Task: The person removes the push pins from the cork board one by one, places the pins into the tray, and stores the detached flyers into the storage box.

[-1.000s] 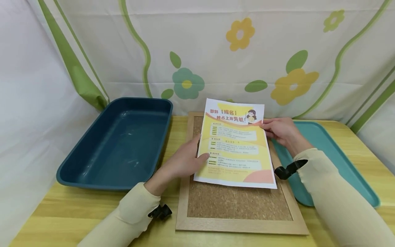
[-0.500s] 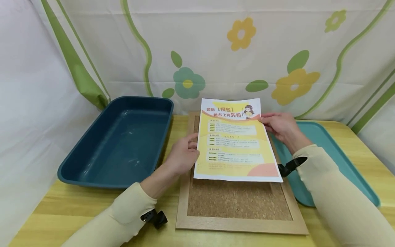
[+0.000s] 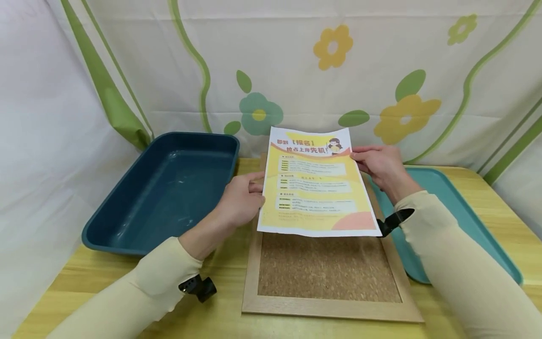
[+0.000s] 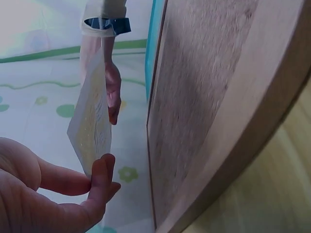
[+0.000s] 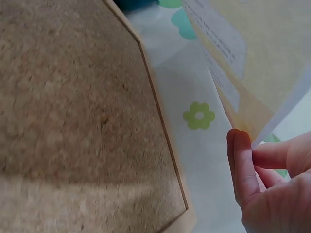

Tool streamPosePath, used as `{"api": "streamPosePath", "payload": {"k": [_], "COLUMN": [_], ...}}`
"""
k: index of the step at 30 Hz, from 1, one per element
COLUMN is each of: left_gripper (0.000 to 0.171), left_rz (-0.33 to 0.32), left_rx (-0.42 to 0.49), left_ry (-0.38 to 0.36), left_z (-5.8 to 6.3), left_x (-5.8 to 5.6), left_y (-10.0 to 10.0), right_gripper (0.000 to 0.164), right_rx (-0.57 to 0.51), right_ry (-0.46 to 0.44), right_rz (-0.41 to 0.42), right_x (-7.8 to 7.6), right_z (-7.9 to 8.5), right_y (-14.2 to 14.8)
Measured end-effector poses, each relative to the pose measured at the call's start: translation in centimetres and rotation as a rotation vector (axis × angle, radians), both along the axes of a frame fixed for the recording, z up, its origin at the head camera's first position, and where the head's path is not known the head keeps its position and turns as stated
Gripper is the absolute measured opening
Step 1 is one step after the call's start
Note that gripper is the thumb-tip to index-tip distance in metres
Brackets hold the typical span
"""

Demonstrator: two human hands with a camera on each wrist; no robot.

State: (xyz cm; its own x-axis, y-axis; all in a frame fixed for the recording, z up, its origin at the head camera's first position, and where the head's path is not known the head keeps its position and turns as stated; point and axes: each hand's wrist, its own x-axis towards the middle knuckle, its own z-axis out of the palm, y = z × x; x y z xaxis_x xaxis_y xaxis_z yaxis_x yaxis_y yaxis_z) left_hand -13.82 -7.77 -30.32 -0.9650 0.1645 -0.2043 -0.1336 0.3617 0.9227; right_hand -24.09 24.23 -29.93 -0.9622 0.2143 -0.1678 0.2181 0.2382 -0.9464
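A printed paper flyer point(image 3: 313, 188), yellow with a pink wave and a small cartoon figure, is held up over a wood-framed cork board point(image 3: 326, 273). My left hand point(image 3: 241, 197) pinches its left edge between thumb and fingers, as the left wrist view shows with the flyer point(image 4: 92, 121) seen nearly edge-on. On the opposite side my right hand point(image 3: 383, 169) pinches the right edge near the top. In the right wrist view, the fingers point(image 5: 243, 160) grip the flyer's border, apart from the cork surface point(image 5: 87, 111). The board's upper part is hidden behind the flyer in the head view.
A deep dark-blue tray point(image 3: 161, 136) stands left of the board, partly behind my left hand. The flat teal tray point(image 3: 457, 212) lies to the right, under my right forearm. Behind the wooden table point(image 3: 228, 287) hangs a white curtain point(image 3: 296, 61) with flower prints.
Both hands have raised the flyer and shifted it slightly left, exposing more of the cork board's lower part. The board and trays have stayed in place.
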Motion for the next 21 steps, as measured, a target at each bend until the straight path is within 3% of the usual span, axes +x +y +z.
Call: {"api": "streamPosePath", "payload": {"k": [11, 21], "left_gripper": [0.063, 0.066], "left_rz": [-0.049, -0.02], "left_rx": [-0.037, -0.146], "left_ry": [0.008, 0.007], "left_z": [1.4, 1.9], "left_x": [-1.4, -1.6], "left_y": [-2.9, -7.0], "right_gripper": [0.041, 0.036], "right_rx": [-0.005, -0.102], "right_ry": [0.038, 0.015], "right_rz": [-0.022, -0.017], "right_x": [-0.6, -1.9], "right_z": [1.1, 1.1], "right_y": [-3.0, -7.8]}}
